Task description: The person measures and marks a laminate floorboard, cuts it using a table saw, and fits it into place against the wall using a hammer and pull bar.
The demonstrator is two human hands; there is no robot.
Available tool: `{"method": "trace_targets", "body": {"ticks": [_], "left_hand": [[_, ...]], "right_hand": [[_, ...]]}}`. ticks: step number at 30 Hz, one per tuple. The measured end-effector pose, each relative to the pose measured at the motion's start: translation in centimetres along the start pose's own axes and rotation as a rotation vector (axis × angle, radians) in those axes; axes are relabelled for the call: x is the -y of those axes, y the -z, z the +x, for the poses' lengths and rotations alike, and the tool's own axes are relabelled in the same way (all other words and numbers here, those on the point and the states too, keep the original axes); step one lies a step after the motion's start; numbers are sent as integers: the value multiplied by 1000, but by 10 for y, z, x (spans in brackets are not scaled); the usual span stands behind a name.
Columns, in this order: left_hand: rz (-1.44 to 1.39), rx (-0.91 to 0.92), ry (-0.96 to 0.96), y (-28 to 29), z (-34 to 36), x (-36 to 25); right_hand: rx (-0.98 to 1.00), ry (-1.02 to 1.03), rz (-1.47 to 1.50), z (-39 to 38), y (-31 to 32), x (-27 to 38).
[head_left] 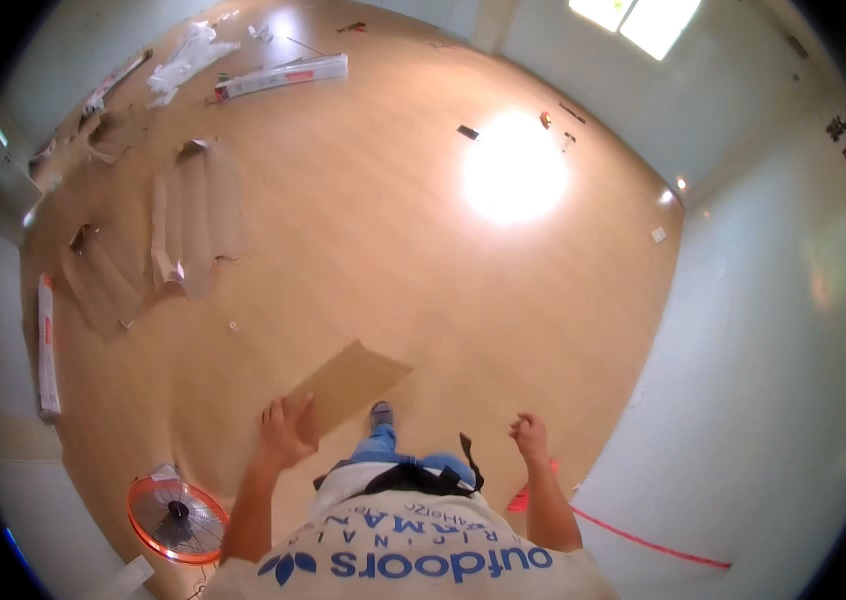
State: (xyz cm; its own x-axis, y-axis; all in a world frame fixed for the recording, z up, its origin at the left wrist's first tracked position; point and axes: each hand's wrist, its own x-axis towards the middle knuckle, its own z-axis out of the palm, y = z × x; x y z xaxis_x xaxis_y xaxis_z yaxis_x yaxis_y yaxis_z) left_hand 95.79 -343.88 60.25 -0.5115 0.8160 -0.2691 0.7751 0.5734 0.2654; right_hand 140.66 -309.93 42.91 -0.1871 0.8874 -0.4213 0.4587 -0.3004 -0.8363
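Observation:
My left hand (286, 432) grips the near left edge of a flat tan sheet (358, 385), which looks like a piece of board or flooring. The sheet is held out in front of my left side, slanting over the floor. My right hand (530, 434) hangs off to the right of my body with its fingers curled in, and nothing shows sticking out of it. Between the hands, one shoe (381, 415) is stepping forward on the floor.
An orange-rimmed fan (178, 520) stands at lower left. Wrinkled brown paper sheets (195, 220) and a long white box (49, 350) lie left; another long box (288, 78) and plastic wrap (186, 58) lie farther off. A hammer (569, 142) lies near the far right wall.

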Motion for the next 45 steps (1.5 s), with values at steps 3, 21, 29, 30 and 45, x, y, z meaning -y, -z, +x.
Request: {"method": "trace_targets", "body": {"ticks": [3,21,29,30,45], "left_hand": [[-120,173,-19,52,196,-42],[-964,752,1134,18,604,-10],[-1182,663,1052,68,969,17],[-1182,643,1032,84,1015,31],[-853,120,609,347,1753,77]], "right_hand": [[-161,-110,-743,81,145,-114],[472,-108,-848,813,-80,356],[121,-70,-56,1131,-202,596],[177,-134,-109,1130,-227,613],[539,-119,-784,1596,-342,810]]}}
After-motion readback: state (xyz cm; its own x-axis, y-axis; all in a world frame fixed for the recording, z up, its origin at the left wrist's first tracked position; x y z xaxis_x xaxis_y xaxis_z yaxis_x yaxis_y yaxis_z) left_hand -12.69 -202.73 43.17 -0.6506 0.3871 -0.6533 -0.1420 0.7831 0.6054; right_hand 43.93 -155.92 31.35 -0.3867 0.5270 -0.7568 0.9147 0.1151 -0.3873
